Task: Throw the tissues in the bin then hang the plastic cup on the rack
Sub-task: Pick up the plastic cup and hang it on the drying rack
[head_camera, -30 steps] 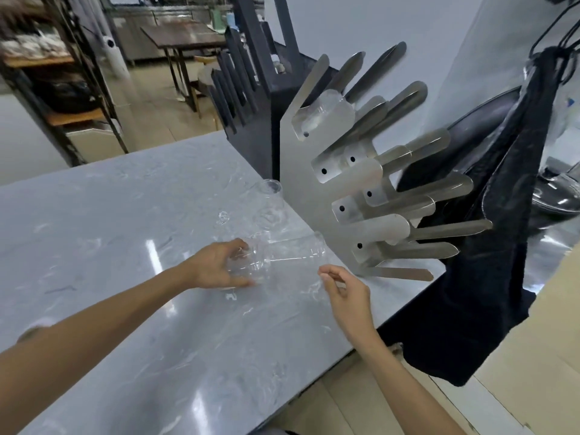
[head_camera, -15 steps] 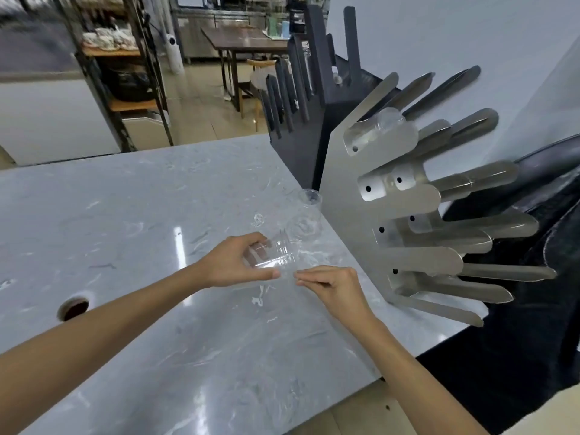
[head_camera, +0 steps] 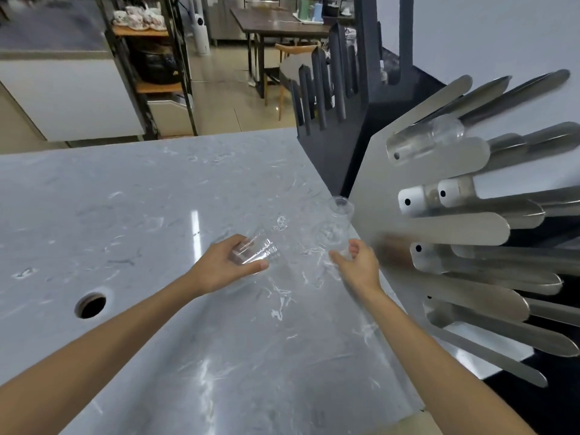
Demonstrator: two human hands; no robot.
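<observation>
My left hand (head_camera: 226,265) grips a clear plastic cup (head_camera: 260,254) lying on its side just above the grey marble counter (head_camera: 157,215). My right hand (head_camera: 357,266) is at the foot of a second clear cup (head_camera: 334,229) standing by the silver peg rack (head_camera: 373,196). Its thumb and fingers are spread and it holds nothing that I can see. A further clear cup (head_camera: 436,136) hangs on an upper peg of that rack. A round hole (head_camera: 91,306) is cut in the counter to the left. No tissues are in view.
A dark peg rack (head_camera: 342,89) stands behind the silver one at the counter's far right corner. The silver pegs (head_camera: 470,227) stick out toward me on the right. Beyond the counter are shelves (head_camera: 147,58), a table (head_camera: 276,23) and a chair.
My view has swung left, bringing the counter hole into sight. The long clear stack in my left hand is now a single short cup. My right hand moved up to the cup by the rack.
</observation>
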